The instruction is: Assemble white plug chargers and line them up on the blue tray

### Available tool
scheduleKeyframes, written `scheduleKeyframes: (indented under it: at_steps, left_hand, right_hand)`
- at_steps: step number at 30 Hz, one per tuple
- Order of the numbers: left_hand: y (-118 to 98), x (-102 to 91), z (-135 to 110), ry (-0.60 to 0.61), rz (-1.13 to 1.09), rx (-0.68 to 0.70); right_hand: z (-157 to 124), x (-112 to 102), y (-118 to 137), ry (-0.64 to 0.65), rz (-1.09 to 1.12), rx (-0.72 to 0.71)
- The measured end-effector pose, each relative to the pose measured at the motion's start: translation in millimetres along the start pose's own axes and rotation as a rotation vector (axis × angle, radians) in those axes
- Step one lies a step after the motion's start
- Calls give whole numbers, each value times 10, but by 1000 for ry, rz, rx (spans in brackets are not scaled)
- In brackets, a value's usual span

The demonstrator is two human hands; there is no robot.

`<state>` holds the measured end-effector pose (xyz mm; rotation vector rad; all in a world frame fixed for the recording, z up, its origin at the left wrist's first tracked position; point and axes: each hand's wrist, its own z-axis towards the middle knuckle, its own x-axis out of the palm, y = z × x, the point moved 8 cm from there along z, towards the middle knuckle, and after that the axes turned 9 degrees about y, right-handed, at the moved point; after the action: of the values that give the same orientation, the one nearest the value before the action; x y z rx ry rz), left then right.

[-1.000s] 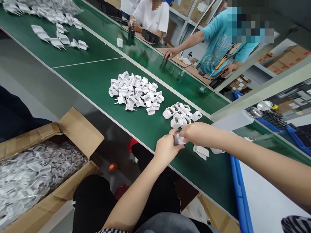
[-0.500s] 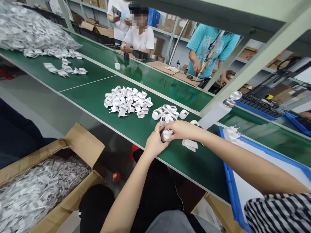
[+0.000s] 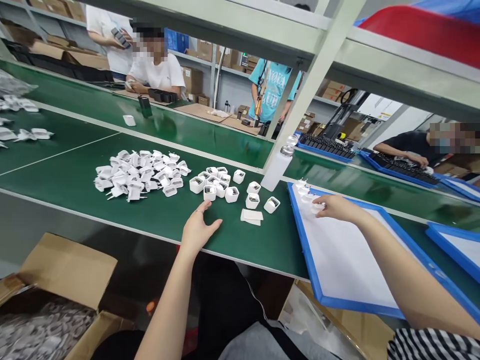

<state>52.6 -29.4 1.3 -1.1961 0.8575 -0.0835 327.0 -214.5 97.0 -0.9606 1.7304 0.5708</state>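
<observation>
My right hand [image 3: 333, 207] is at the left side of a blue-rimmed tray [image 3: 305, 250], its fingers closed on a white charger [image 3: 318, 205]. Several more white chargers [image 3: 301, 186] with pins stand in a row beside it on the tray's white lining. My left hand [image 3: 198, 227] hovers by the green bench's near edge, thumb and fingers apart, holding nothing. Just beyond it sits a group of white open-topped charger housings [image 3: 221, 187] with circuit parts inside. Left of these lies a heap of white plug covers with pins [image 3: 140, 172].
Folded white pieces [image 3: 252, 216] lie near a white pump bottle [image 3: 277, 167] at the shelf post [image 3: 315, 85]. An open carton [image 3: 67, 270] of bagged white parts is at lower left. Co-workers sit and stand across the bench. Another blue tray [image 3: 450, 245] is at right.
My hands have parted. The right has carried the white charger rightward to the tray; the left has let go and opened. The view has swung to the right.
</observation>
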Motion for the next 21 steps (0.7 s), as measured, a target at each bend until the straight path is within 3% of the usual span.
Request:
scheduleKeyframes:
  at_steps: [3, 8, 15, 21]
  left_hand:
    - [11, 2, -5, 2, 15, -28]
    - [-8, -20, -7, -26, 47, -16]
    - [-53, -23, -10, -48, 66, 49]
    - [-65, -21, -41, -25, 20, 41]
  right_hand:
    - [82, 202, -223, -96, 279, 74]
    - [5, 383, -313, -358, 679, 91]
    - [-127, 400, -241, -524, 618, 97]
    - [-149, 298, -197, -468, 657, 60]
